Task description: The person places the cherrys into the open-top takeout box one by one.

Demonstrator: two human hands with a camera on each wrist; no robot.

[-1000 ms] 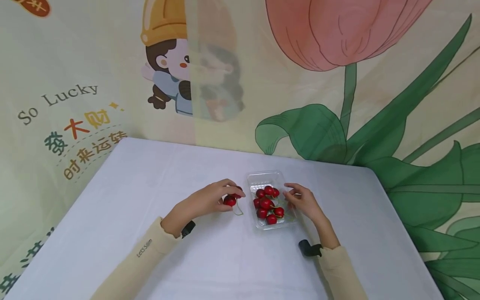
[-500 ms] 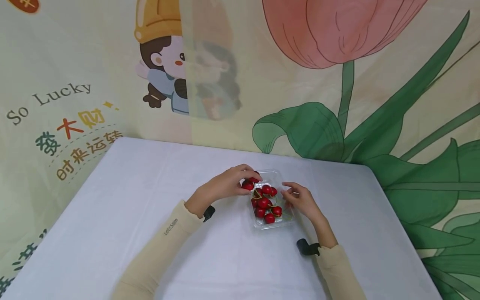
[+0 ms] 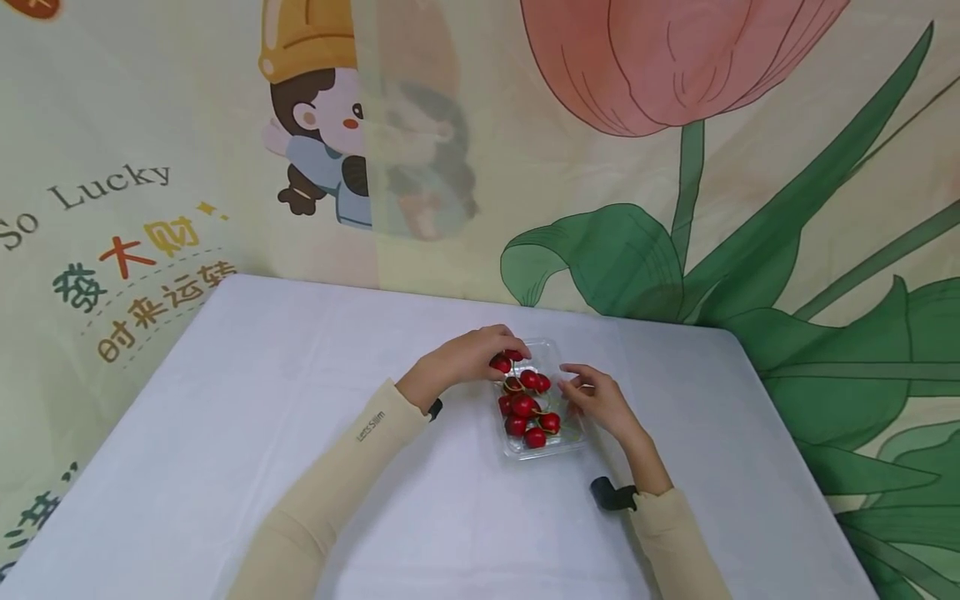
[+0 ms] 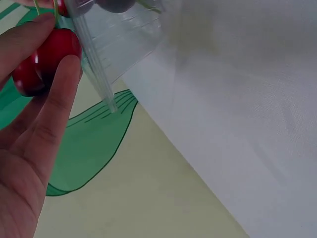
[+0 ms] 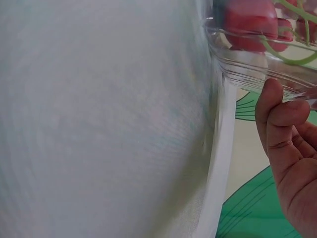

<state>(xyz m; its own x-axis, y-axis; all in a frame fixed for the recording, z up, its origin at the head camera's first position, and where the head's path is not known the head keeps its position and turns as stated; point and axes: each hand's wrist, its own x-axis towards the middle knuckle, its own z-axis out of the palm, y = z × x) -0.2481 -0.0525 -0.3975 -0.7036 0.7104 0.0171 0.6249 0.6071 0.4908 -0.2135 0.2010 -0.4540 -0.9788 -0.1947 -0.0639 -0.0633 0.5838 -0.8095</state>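
My left hand (image 3: 480, 354) is over the far left part of a clear plastic box (image 3: 555, 442), gripping dark red cherries (image 4: 53, 53) between thumb and fingers. Green stems rise from these cherries in the left wrist view. Inside the box lie several more cherries (image 3: 522, 406) with green stems, mostly toward its left and near side. At the right side of the box, my right hand (image 3: 600, 402) holds the rim, its thumb and curled forefinger right at the edge in the right wrist view. Part of the box's left rim is hidden behind my left hand.
A white cloth covers the table (image 3: 420, 517) under the box. Behind it hangs a printed backdrop (image 3: 450, 267) with a tulip and a cartoon figure, right at the table's far edge. Dark camera mounts (image 3: 611, 494) are strapped to the wrists.
My left hand has carried its cherries rightward and away from me, from beside the box to over its far left part. The right hand has stayed at the box's right rim.
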